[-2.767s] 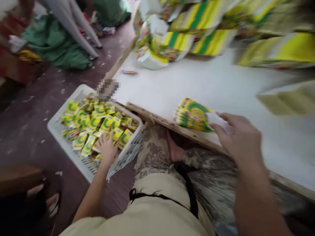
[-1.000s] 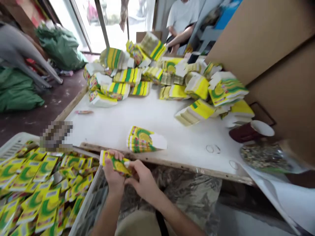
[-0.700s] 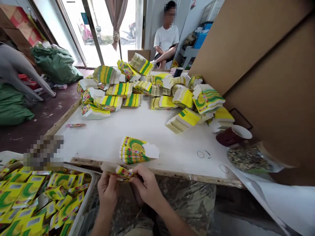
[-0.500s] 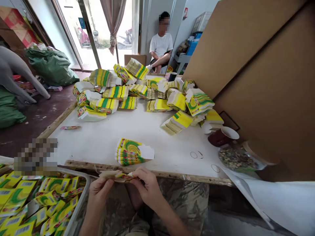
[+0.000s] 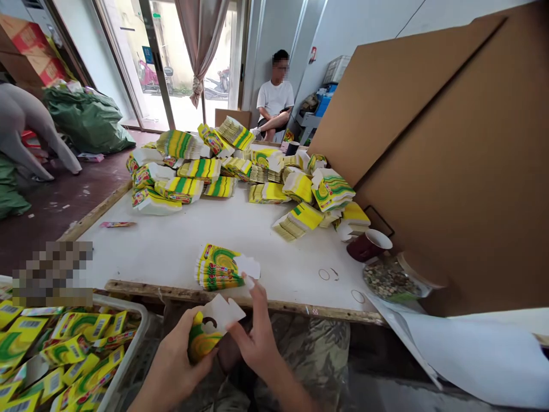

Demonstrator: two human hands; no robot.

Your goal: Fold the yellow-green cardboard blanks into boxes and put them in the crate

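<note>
My left hand [image 5: 174,357] grips a small yellow-and-green carton [image 5: 205,332] held over my lap, its white flap raised. My right hand [image 5: 253,337] pinches that flap from the right, fingers curled. Just beyond my hands a short stack of flat yellow-green cartons [image 5: 221,268] lies near the front edge of the white table [image 5: 171,246]. A white basket [image 5: 124,337] at my left holds several folded cartons [image 5: 64,343].
Large heaps of flat cartons [image 5: 240,169] cover the table's far side. A dark red cup [image 5: 368,245] and a bag of seeds [image 5: 392,280] sit at right, by leaning cardboard sheets [image 5: 450,149]. A person in a white shirt [image 5: 274,100] sits by the doorway. Green sacks [image 5: 86,117] lie left.
My left hand took a carton from the basket and brought it to my lap. Both hands turned it from edge-on to face-up, and its white flap now stands open. My view has lifted.
</note>
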